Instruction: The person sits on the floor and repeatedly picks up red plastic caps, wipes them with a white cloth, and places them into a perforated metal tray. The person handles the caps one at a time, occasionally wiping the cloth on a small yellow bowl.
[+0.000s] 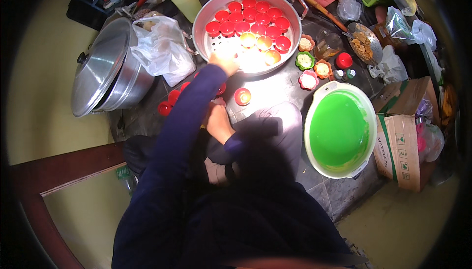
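My left hand (224, 63) reaches over the near rim of a round metal steamer tray (198, 38) with holes in its base. Strong glare washes out its fingers and anything in them. Many small red cups (249, 14) stand in the tray, several lit pale by the glare. Nearer my lap, my right hand (217, 122) is curled beside a pinkish thing, partly hidden by my left sleeve; what it holds cannot be made out. One red cup (242, 96) stands on the floor to its right. Several more red cups (173, 97) are left of my left forearm.
To the right stands a white tub (318, 93) of green batter (339, 126), beside a cardboard box (400, 146). Small flower-shaped molds (305, 61) sit right of the tray. A large lidded pot (105, 67) and a white plastic bag (164, 47) are at the left. A skimmer (364, 43) lies farther right.
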Tool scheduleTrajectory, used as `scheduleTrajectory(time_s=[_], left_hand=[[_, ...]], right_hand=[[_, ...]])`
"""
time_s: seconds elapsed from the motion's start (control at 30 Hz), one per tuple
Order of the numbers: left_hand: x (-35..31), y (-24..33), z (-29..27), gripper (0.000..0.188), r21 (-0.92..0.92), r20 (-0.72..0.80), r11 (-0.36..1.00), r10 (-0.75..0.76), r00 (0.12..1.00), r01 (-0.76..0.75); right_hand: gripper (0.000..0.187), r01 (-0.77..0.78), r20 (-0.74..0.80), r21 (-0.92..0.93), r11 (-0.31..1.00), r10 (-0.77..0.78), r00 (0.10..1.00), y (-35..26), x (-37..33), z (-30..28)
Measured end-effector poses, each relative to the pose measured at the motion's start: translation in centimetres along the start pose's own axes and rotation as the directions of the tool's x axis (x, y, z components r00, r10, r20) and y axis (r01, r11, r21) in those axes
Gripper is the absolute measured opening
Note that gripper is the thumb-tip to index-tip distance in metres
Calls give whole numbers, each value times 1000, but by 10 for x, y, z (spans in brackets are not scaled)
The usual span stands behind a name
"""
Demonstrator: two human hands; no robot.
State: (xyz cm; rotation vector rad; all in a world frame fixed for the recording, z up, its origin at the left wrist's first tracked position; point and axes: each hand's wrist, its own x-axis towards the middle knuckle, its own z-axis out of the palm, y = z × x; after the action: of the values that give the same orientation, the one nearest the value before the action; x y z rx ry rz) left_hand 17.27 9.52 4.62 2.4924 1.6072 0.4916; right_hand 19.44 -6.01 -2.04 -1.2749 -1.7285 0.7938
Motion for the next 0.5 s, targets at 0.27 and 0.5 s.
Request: scheduleTrajectory(time_s=[0.27, 0.5], left_hand=[[72, 65, 51, 57, 216, 617, 958, -285, 734, 190], [50, 32, 34, 40, -169, 384, 961, -140, 913, 219]], right_hand=[[38, -70, 115, 441, 895, 21, 993, 6, -22, 17], [27, 84, 90, 188, 979, -102, 991, 6, -8, 11]])
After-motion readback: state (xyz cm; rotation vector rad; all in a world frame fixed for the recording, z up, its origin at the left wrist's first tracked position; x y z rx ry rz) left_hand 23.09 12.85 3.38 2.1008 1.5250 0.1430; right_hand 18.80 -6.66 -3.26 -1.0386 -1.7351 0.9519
